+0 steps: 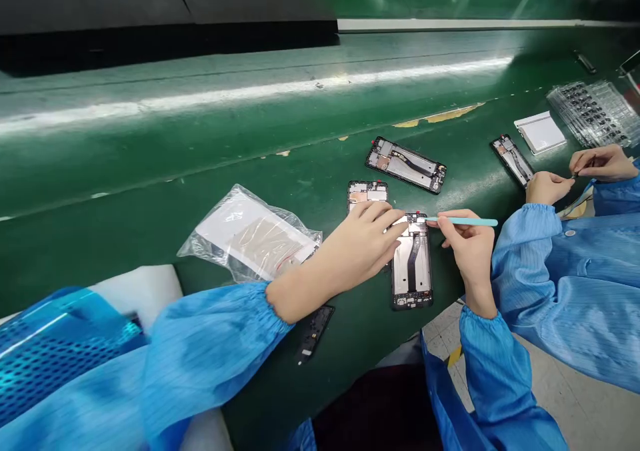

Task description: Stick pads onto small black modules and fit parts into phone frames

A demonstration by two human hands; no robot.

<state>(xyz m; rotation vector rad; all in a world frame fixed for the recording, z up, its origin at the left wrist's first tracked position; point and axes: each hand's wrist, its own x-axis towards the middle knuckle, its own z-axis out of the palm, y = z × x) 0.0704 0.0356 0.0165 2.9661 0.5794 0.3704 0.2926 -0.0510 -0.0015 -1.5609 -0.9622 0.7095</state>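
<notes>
An opened phone (423,271) lies on the green bench with its inside up, showing a silver plate and a dark ribbon cable. My left hand (357,241) rests at its upper left edge, fingers spread, fingertips touching its top part. In my right hand (465,238), a slim turquoise stick-like tool (475,222) is pinched between thumb and fingers. Its pale tip is at the phone's top right corner. A second opened phone (367,190) is partly hidden under my left hand. Another opened phone (406,164) lies tilted behind.
Left of my hand lies a clear plastic bag (250,231) with white sheets. A narrow black part (316,331) lies beneath my left forearm. At right, a co-worker's hands (550,188) work near another opened phone (513,158), a white tray (541,132) and clear trays of parts (595,111).
</notes>
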